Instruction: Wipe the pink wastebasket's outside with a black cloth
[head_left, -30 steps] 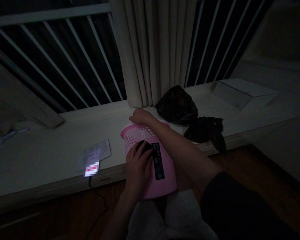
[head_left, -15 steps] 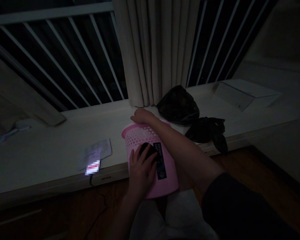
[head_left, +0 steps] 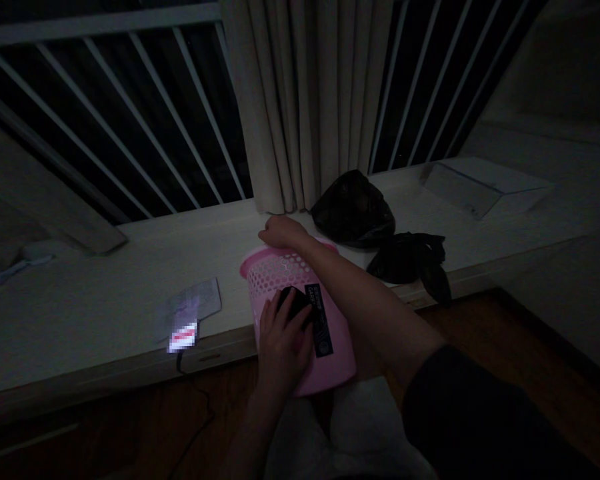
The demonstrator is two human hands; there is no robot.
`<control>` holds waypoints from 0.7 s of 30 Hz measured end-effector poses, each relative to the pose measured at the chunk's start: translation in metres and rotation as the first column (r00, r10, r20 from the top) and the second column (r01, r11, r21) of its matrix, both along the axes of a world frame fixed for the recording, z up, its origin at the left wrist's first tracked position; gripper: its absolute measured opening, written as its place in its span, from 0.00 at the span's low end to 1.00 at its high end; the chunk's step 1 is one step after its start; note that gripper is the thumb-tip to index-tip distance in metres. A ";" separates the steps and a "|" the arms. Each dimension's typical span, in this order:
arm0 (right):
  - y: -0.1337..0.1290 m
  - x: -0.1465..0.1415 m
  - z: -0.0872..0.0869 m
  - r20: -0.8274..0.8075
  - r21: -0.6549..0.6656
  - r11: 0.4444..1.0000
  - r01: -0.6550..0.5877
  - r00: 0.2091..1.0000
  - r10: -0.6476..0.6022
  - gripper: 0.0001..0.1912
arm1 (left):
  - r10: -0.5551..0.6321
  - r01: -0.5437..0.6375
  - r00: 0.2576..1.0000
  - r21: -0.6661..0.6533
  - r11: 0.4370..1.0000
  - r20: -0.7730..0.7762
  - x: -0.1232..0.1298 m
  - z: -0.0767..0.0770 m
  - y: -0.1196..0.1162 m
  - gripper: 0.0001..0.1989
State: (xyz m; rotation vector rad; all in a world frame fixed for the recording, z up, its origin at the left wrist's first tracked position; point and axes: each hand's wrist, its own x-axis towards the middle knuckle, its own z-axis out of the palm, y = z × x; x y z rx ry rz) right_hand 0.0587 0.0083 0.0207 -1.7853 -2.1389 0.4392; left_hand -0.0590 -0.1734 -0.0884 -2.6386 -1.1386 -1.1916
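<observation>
A pink trash bin [head_left: 330, 373], with a honeycomb of holes near its rim and a dark printed label, leans between my legs and the white ledge. My left hand [head_left: 283, 340] lies against the bin's side, fingers curled over a black rounded object [head_left: 294, 303] whose kind the dim light hides. Across the bin reaches my right arm. My right hand [head_left: 283, 231] is closed in a fist at the far rim; its fingertips are hidden, so what it holds cannot be made out.
Two black plastic bags, a bulky one [head_left: 355, 210] and a smaller one [head_left: 410, 259], lie right of the bin. A paper [head_left: 195, 300] and a cable [head_left: 207, 400] are to the left. Behind hang curtains [head_left: 300, 100] before a railing. A pale box [head_left: 485, 183] stands far right.
The whole view has shifted slightly, with everything a little further left. Both hands keep the same places on the bin.
</observation>
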 end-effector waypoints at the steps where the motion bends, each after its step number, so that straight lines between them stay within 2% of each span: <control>1: 0.000 0.000 0.000 -0.002 0.009 1.000 0.002 1.000 -0.002 0.21 | 0.016 -0.016 1.000 0.007 1.000 0.011 0.000 -0.001 0.000 0.19; 6: -0.001 0.000 -0.002 -0.002 0.050 0.998 0.023 1.000 -0.023 0.19 | -0.068 0.069 0.992 0.007 0.998 -0.105 0.000 0.004 -0.001 0.18; 9: -0.002 0.001 -0.004 0.001 0.082 0.996 0.031 1.000 -0.031 0.18 | -0.092 0.091 0.992 -0.017 0.996 -0.088 0.000 0.007 -0.002 0.17; 17: -0.009 -0.002 -0.003 0.017 0.164 0.985 0.048 0.999 -0.051 0.19 | 0.021 -0.018 0.995 -0.035 0.999 0.093 0.000 0.000 -0.002 0.17; 21: -0.012 -0.003 -0.003 0.022 0.187 0.981 0.056 0.998 -0.061 0.19 | 0.027 -0.023 0.996 -0.045 0.999 0.090 0.000 0.000 -0.002 0.17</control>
